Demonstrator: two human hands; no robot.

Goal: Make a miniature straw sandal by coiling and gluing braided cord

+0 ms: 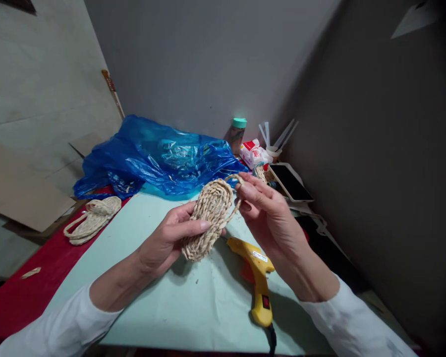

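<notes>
An oval coil of braided straw cord (212, 210) is held up over the table, tilted toward me. My left hand (171, 230) is closed on its lower left side, the thumb pressed flat on the coiled face and the other fingers behind it. A loose length of the cord (232, 214) leaves the coil's right edge and loops up. My right hand (262, 208) pinches that loop between thumb and fingers, just right of the coil. Below my right hand lies a yellow hot glue gun (259, 277), its nozzle pointing up and left.
A pale green sheet (152, 307) covers the red-topped table (20, 302). At left rests another straw coiled piece (92, 220). Behind are a blue plastic bag (163, 153), a green-lidded jar (238, 131), a red-and-white packet (253, 153), a cup of glue sticks (274, 151) and a tablet-like device (292, 182).
</notes>
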